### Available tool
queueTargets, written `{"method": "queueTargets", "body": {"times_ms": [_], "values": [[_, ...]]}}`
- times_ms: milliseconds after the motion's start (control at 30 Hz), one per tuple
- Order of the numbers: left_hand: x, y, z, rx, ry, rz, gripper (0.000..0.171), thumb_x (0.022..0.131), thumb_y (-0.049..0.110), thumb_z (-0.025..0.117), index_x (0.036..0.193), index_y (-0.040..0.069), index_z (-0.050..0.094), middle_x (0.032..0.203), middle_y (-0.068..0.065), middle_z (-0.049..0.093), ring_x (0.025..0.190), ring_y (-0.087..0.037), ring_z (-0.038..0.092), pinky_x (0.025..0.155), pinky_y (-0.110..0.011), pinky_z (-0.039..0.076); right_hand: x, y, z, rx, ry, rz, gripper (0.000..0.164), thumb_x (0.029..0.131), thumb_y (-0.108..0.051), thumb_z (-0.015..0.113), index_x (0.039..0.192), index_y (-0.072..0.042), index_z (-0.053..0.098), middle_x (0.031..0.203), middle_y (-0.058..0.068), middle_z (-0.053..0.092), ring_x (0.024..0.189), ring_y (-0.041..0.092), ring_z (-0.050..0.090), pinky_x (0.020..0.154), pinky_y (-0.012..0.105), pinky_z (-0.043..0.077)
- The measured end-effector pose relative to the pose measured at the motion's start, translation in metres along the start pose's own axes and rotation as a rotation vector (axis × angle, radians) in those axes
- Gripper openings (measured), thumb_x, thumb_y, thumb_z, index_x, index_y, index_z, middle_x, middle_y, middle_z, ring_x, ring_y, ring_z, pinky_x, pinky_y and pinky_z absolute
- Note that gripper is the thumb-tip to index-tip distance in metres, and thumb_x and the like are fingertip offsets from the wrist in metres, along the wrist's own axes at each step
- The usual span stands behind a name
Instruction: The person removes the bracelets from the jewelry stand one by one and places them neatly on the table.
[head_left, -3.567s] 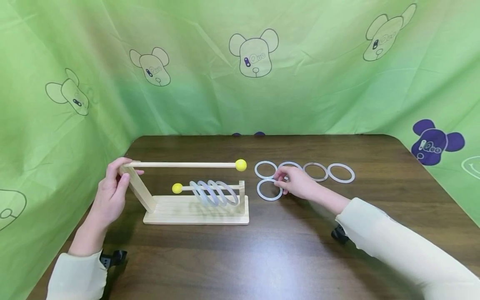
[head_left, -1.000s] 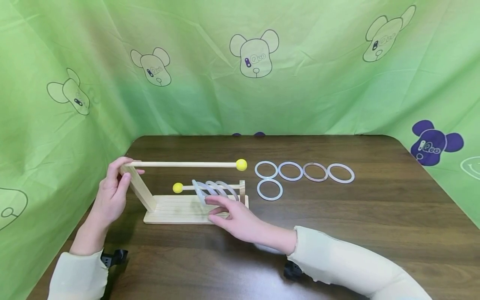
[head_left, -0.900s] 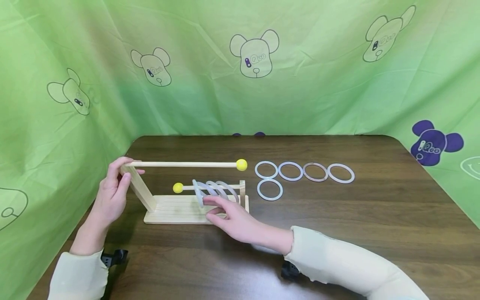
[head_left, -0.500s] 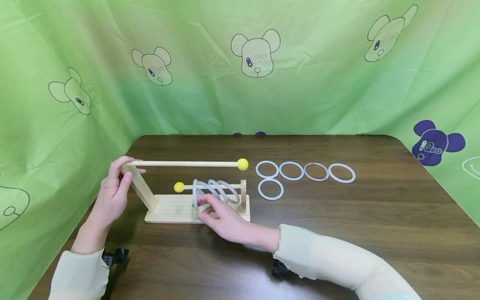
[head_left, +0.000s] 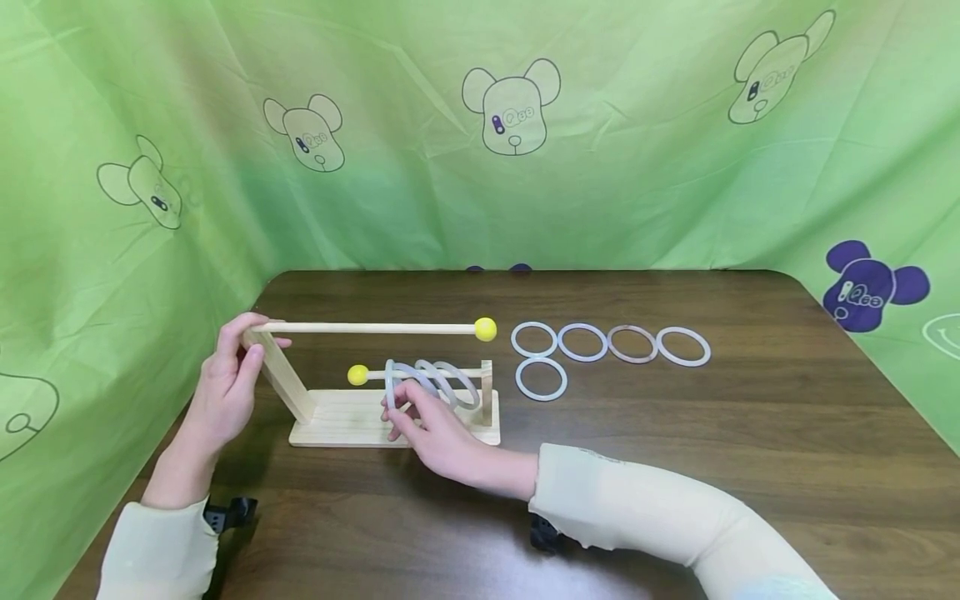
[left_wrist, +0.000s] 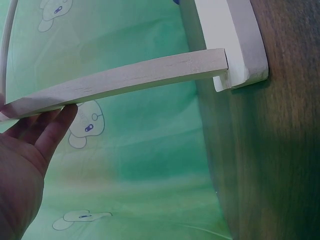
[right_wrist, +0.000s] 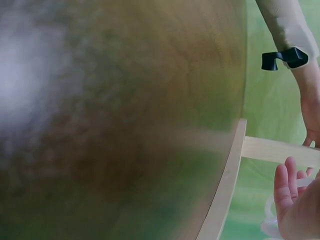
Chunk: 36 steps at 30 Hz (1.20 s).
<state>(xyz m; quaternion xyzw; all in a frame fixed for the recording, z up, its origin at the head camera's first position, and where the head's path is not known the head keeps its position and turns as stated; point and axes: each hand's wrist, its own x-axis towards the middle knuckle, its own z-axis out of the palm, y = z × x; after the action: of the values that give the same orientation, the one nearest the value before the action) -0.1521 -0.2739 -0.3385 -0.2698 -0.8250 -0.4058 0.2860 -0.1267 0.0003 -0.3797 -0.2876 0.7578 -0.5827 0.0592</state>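
A pale wooden stand carries two rods tipped with yellow balls. My left hand grips the top of its tall slanted post, thumb in front; the left wrist view shows fingers against the post. On the lower rod hang several translucent rings. My right hand pinches the leftmost ring at its lower edge, close to the yellow ball. The upper rod bears no rings. In the right wrist view, my right hand is partly cut off.
Several loose rings lie flat on the brown table right of the stand, four-in-a-row style along the back with another in front. A green printed curtain encloses the table's back and sides.
The right hand has left the loose rings, come to the lower rod, and moved leftward with the leftmost ring, now pinched and hanging nearly upright. The left hand stays on the post.
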Motion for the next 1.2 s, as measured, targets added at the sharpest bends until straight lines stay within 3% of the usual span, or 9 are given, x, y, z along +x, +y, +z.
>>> {"method": "queueTargets", "body": {"times_ms": [367,600,733,933,1200], "values": [[-0.001,0.000,0.001,-0.001,0.006,-0.005,0.034,0.097,-0.011,0.039,0.131,-0.003,0.041,0.099,-0.019,0.066,0.105,-0.002,0.055,0.087,-0.015,0.037,0.009,-0.002,0.006,0.012,0.001,-0.032,0.010,0.100,-0.002,0.049,0.108,0.003,0.051,0.099,0.019,0.060,0.079,0.027,0.067,0.064,0.023,0.047],[-0.001,-0.001,0.002,-0.012,0.010,0.005,0.035,0.097,-0.012,0.039,0.130,-0.004,0.041,0.099,-0.020,0.066,0.104,-0.004,0.056,0.085,-0.016,0.038,0.016,-0.008,0.012,0.059,0.005,-0.020,0.011,0.100,-0.002,0.049,0.109,0.002,0.054,0.100,0.019,0.061,0.082,0.026,0.068,0.067,0.031,0.052],[-0.001,-0.002,0.002,-0.012,0.012,0.010,0.035,0.096,-0.012,0.039,0.130,-0.004,0.041,0.099,-0.021,0.066,0.104,-0.004,0.056,0.085,-0.016,0.038,0.017,-0.009,0.015,0.049,-0.006,-0.024,0.012,0.100,-0.002,0.050,0.110,0.003,0.055,0.099,0.017,0.062,0.081,0.024,0.068,0.067,0.025,0.050],[-0.001,-0.002,0.002,-0.011,0.017,0.010,0.035,0.096,-0.012,0.039,0.130,-0.004,0.041,0.099,-0.019,0.066,0.103,-0.003,0.056,0.085,-0.015,0.038,0.016,-0.011,0.015,0.015,-0.036,-0.044,0.013,0.099,-0.002,0.052,0.109,0.003,0.057,0.097,0.014,0.064,0.079,0.017,0.067,0.068,0.022,0.045],[-0.001,-0.001,0.002,-0.014,0.014,0.008,0.036,0.096,-0.013,0.040,0.130,-0.004,0.041,0.099,-0.013,0.067,0.103,-0.003,0.056,0.084,-0.015,0.038,0.004,-0.014,0.006,0.036,-0.077,-0.056,0.010,0.100,-0.002,0.050,0.106,0.003,0.057,0.096,0.020,0.064,0.078,0.027,0.066,0.074,0.028,0.052]]}}
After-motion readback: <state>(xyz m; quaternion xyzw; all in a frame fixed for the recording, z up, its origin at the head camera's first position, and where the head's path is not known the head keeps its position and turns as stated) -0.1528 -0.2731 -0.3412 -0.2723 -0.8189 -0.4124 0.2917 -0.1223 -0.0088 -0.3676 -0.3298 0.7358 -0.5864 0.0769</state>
